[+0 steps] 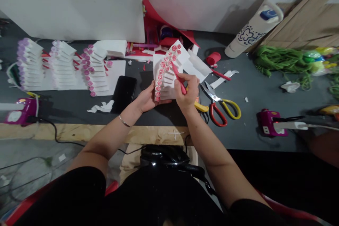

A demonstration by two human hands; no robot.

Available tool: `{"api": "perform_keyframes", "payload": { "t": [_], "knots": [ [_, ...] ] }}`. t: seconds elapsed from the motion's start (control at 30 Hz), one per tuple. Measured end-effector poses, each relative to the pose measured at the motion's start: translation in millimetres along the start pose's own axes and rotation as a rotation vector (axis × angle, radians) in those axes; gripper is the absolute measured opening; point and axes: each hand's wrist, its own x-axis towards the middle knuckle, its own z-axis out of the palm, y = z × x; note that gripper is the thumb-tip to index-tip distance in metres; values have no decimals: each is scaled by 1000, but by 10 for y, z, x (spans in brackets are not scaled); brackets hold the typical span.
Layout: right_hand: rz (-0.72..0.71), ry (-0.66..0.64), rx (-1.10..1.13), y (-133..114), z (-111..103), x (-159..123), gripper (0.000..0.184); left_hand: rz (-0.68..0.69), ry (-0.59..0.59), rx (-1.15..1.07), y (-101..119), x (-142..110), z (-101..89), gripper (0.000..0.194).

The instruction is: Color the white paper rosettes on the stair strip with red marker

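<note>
Right fingers (pixel 187 78): tapered red stick (pixel 176 71) | left fingers (pixel 151 91): flat white card (pixel 184 55)

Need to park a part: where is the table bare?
Widest: between scissors and right purple socket, with small paper scraps. Narrower: between phone and held card. Crowded: left of the phone, under flower rows.

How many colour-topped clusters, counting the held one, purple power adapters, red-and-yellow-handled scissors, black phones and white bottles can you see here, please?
Colour-topped clusters: 4
Purple power adapters: 2
Scissors: 1
Black phone: 1
White bottle: 1
Total: 9
</note>
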Motion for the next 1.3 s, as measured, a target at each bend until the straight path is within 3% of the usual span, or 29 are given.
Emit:
{"api": "perform_keyframes", "payload": {
  "t": [0.27,0.5,0.93,1.1,1.3],
  "knots": [
    [1,-1,-60,-18,19,24,26,-2,28,-15,-11,-10,25,60],
    [66,-161,-83,55,73,4,31,-10,59,-40,-14,-13,60,63],
    [53,-97,-106,-100,42,33,25,27,120,-62,57,-43,100,59],
    [17,-49,-113,-209,33,153,31,27,153,-102,72,-44,72,55],
    [100,-96,-165,-159,81,228,28,26,161,-170,62,-5,-3,58]
  ]
}}
